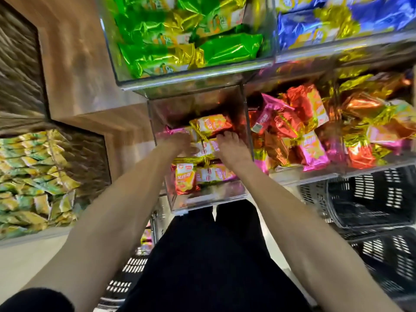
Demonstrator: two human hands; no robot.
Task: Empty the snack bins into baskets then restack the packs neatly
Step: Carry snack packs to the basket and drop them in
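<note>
A clear acrylic bin [242, 109] in front of me holds red, pink and gold snack packs [210, 124]. Both my hands are down inside it among the packs. My left hand [177, 143] is blurred and lies on the packs at the bin's left side, next to a pink pack [172, 131]; its grip is unclear. My right hand [231, 147] lies on the packs at the right side, fingertips curled over the edge of a gold and orange pack. More packs [184, 177] lie at the bin's front below my wrists.
Above stand a bin of green packs [180, 41] and one of blue packs [337, 19]. The bin to the right [315, 131] holds mixed red, pink and gold packs. Black slotted baskets [371, 199] stack at lower right; another basket [126, 273] sits by my legs. Green-yellow packs [27, 176] fill a left shelf.
</note>
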